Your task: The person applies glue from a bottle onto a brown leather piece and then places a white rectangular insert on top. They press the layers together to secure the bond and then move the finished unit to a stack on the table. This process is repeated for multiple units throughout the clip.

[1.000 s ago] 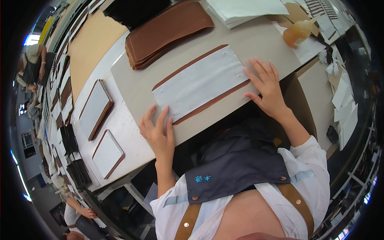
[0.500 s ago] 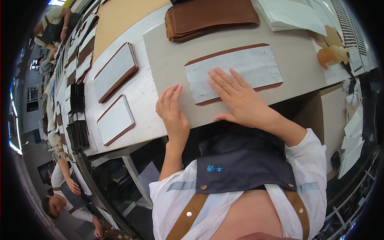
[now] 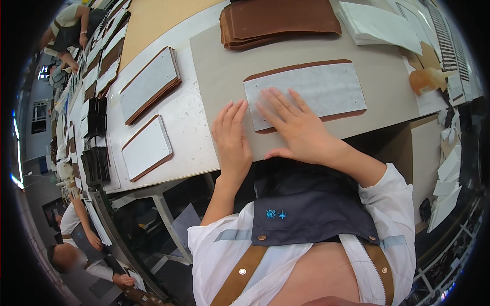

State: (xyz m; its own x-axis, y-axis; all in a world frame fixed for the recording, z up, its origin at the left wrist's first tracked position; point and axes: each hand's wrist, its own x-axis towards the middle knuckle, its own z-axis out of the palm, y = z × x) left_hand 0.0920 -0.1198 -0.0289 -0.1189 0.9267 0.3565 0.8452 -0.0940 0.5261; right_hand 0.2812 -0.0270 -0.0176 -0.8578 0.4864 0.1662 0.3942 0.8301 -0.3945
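Note:
A brown leather panel with a white lining sheet [image 3: 321, 92] lies flat on a grey cardboard mat [image 3: 224, 66]. My right hand [image 3: 293, 127] presses flat on the left end of the white lining, fingers spread. My left hand [image 3: 232, 135] rests flat on the grey mat just left of the panel's edge, fingers together, holding nothing.
A stack of brown leather pieces [image 3: 278, 20] lies at the far side of the mat. Two lined panel stacks [image 3: 150, 84] [image 3: 148, 148] sit on the white table to the left. White sheets [image 3: 380, 23] and an amber glue bottle [image 3: 426, 79] are to the right. Other people work at the far left.
My right hand slid from the right end of the lining to its left end. My left hand stayed by the panel's left edge. The view shifted as my head moved.

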